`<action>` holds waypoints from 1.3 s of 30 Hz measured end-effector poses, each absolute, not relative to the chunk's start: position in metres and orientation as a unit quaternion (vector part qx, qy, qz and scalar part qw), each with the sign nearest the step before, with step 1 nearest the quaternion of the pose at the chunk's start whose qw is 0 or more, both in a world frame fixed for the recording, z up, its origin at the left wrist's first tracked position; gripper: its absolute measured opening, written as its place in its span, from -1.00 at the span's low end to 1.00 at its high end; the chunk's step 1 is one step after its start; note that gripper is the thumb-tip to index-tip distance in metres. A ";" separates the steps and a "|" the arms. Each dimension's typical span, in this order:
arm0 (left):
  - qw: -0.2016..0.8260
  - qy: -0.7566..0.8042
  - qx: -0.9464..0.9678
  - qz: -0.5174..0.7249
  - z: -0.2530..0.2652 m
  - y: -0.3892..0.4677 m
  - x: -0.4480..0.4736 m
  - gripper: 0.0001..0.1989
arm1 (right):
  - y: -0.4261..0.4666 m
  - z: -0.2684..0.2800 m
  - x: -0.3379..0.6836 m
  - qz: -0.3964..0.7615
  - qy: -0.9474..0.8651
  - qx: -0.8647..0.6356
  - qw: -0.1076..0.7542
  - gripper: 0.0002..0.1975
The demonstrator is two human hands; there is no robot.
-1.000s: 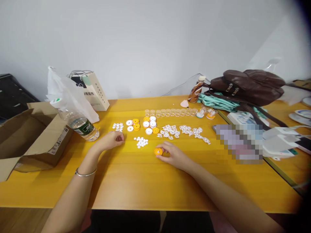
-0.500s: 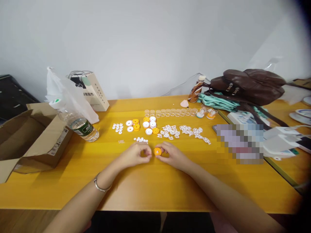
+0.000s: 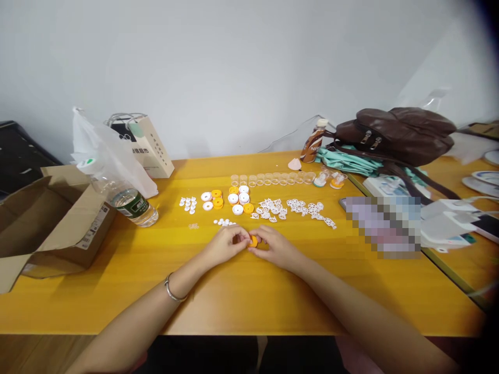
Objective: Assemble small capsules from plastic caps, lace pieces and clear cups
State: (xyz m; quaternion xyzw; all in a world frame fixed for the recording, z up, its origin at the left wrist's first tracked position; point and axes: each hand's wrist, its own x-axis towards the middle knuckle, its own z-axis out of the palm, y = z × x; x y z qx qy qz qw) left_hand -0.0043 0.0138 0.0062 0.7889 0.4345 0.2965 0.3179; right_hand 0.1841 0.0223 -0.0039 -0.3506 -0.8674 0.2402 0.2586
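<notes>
My right hand (image 3: 275, 246) pinches a small orange plastic disc (image 3: 253, 241) between thumb and fingers, just above the table. The fingertips of my left hand (image 3: 229, 244) are closed against the disc's left side; whether a tiny part is between them is hidden. Beyond the hands lie small white round caps (image 3: 224, 222). Behind these stand stacked white and orange discs (image 3: 237, 209). To their right are piles of white openwork pieces (image 3: 273, 209). Small white knobbed parts (image 3: 188, 203) sit in rows to the left, with tiny clear rings (image 3: 194, 226) in front of them.
A row of clear cups (image 3: 274, 179) runs along the back, ending near two domed pieces (image 3: 337, 179). At left are a cardboard box (image 3: 93, 234), a water bottle (image 3: 134, 205) and a paper bag (image 3: 156, 150). A brown bag (image 3: 397, 137) and drink bottle (image 3: 313, 141) stand back right.
My left hand has moved right, and its fingertips have come up to the orange disc. My right hand still holds the disc, which is now partly covered.
</notes>
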 end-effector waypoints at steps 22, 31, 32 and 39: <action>0.284 0.435 0.804 0.290 0.012 0.009 -0.011 -0.85 | 0.022 -0.004 0.185 0.248 -0.864 -0.349 0.265 -0.78; 0.265 0.389 0.838 0.278 0.012 0.004 -0.012 -0.85 | 0.022 0.000 0.189 0.282 -0.857 -0.336 0.270 -0.74; 0.264 0.389 0.838 0.277 0.011 0.004 -0.012 -0.86 | 0.022 -0.001 0.189 0.289 -0.854 -0.337 0.273 -0.72; 0.257 0.405 0.835 0.269 0.006 0.005 -0.014 -0.83 | 0.026 -0.008 0.195 0.320 -0.828 -0.346 0.304 -0.61</action>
